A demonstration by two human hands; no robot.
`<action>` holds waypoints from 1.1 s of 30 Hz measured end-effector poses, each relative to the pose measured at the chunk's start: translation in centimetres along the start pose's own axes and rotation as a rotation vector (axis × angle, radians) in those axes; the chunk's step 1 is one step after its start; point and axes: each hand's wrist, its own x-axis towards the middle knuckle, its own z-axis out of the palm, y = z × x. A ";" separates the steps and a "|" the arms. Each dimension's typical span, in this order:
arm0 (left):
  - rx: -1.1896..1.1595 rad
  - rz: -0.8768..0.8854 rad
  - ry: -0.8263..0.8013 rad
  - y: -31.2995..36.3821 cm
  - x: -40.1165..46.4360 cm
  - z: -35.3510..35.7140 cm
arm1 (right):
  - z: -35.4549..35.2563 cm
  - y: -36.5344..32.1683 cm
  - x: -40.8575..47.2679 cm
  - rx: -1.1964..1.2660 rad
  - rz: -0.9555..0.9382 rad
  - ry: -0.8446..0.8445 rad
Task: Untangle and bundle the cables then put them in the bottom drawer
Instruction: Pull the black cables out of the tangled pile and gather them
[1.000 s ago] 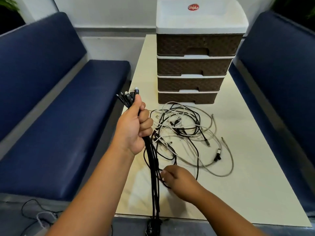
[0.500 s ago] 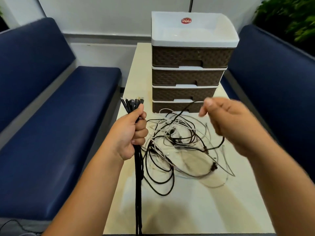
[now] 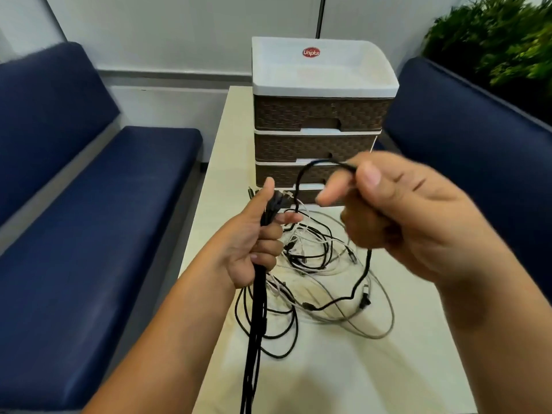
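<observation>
Left hand (image 3: 254, 234): we hold it raised above the table (image 3: 373, 372), fingers wrapped round a bunch of black cables (image 3: 257, 294); their plug ends stick out past our thumb, and the strands hang straight down from the fist, past the near table edge.

Right hand (image 3: 403, 216): we pinch a single black cable (image 3: 360, 276) between thumb and forefinger; it arches from the fingertips over toward the left hand, and its other run drops below the palm to the tabletop.

Loose tangle of black and white cables (image 3: 322, 264): lying on the table under and between both hands, still knotted together.

Drawer unit (image 3: 319, 115): beyond both hands, four brown drawers under a white top. Bottom drawer (image 3: 304, 196): closed as far as we see, largely hidden behind our fingers.

Blue benches (image 3: 104, 219): outside each hand, flanking the table.
</observation>
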 end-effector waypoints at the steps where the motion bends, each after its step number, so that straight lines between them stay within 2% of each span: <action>1: 0.017 0.001 -0.004 0.0 0.1 0.3 | 0.0 0.5 -0.3 0.020 0.038 -0.099; 5: 0.051 0.064 0.008 -0.1 0.1 1.3 | -1.5 2.8 -1.2 0.005 0.213 -0.337; 7: 0.059 0.103 -0.004 0.4 -0.4 1.5 | -2.2 4.0 -1.3 0.046 0.331 -0.318; 9: 0.079 0.129 -0.064 1.1 -0.9 1.5 | -2.7 5.4 -0.9 0.104 0.494 -0.101; 11: 0.087 0.165 -0.093 1.9 -1.5 1.5 | -3.1 7.0 -0.4 0.069 0.542 0.219; 13: 0.099 0.203 -0.115 2.6 -2.2 1.5 | -3.0 8.0 0.3 0.004 0.477 0.445; 15: 0.118 0.236 -0.156 3.2 -2.9 1.5 | -2.8 8.3 0.9 -0.180 0.347 0.496; 17: 0.134 0.258 -0.217 3.6 -3.4 1.6 | -2.5 8.3 1.6 -0.374 0.258 0.394; 19: 0.147 0.281 -0.273 3.9 -3.7 1.6 | -1.9 8.5 2.4 -0.598 0.236 0.277; 21: 0.150 0.303 -0.307 4.2 -4.1 1.7 | -1.7 9.3 3.1 -0.763 0.238 0.229; 24: 0.142 0.323 -0.329 4.6 -4.4 1.7 | -1.9 10.3 3.6 -0.747 0.315 0.213; 27: 0.110 0.327 -0.373 4.7 -4.7 1.2 | -2.6 10.6 3.8 -0.632 0.346 0.234; 31: 0.106 0.335 -0.419 4.6 -5.2 0.8 | -2.0 10.4 3.7 -0.480 0.376 -0.005; 33: 0.106 0.334 -0.434 4.5 -5.5 0.7 | -1.3 10.9 3.6 -0.492 0.387 -0.018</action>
